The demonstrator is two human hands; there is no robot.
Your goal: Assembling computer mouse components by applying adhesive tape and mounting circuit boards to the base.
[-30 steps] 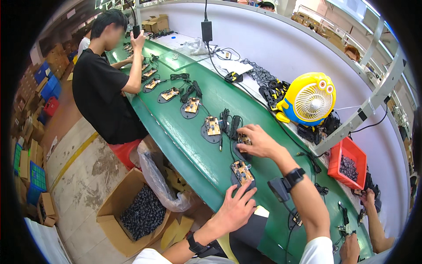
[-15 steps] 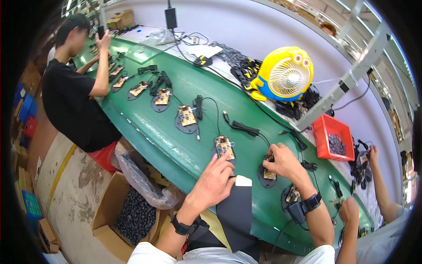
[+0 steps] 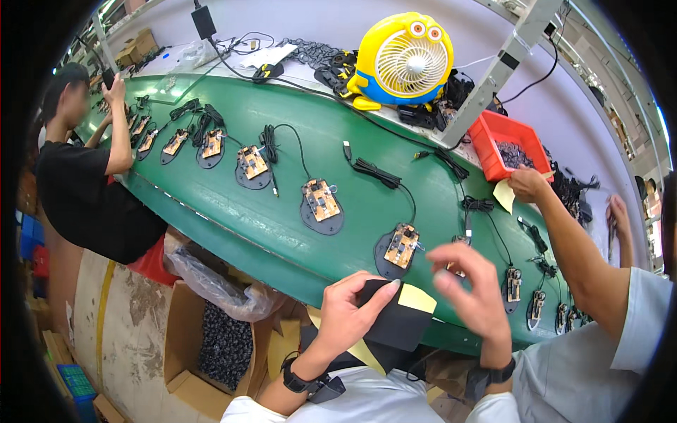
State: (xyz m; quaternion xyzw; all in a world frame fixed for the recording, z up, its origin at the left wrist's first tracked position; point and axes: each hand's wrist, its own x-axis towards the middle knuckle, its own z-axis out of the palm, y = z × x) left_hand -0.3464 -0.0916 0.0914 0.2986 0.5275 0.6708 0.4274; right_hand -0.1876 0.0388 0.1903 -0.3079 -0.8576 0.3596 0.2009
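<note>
My left hand point(image 3: 350, 310) is closed on a black sheet point(image 3: 402, 326) with a pale yellow piece point(image 3: 417, 299) at its upper edge, its thumb pressing on top. To the right of the sheet, my right hand point(image 3: 471, 290) hovers empty, with thumb and fingers apart, slightly blurred. Just beyond the hands, a dark mouse base with an orange circuit board point(image 3: 402, 247) lies on the green conveyor belt point(image 3: 268, 233), its black cable running back. Another board point(image 3: 457, 262) is partly hidden behind my right hand. A similar base with its board point(image 3: 321, 201) lies farther left.
Several more bases with boards and coiled cables line the belt on both sides. A yellow-and-blue fan point(image 3: 409, 60) stands behind it. A co-worker's hand point(image 3: 527, 185) at right holds a yellowish piece by the red bin point(image 3: 486, 148). A cardboard box point(image 3: 180, 345) of dark parts stands below left.
My right hand has let go of a board and come toward the sheet. My left hand has withdrawn from another board, still holding the sheet. The view has shifted; the co-worker's arm now reaches the bin.
</note>
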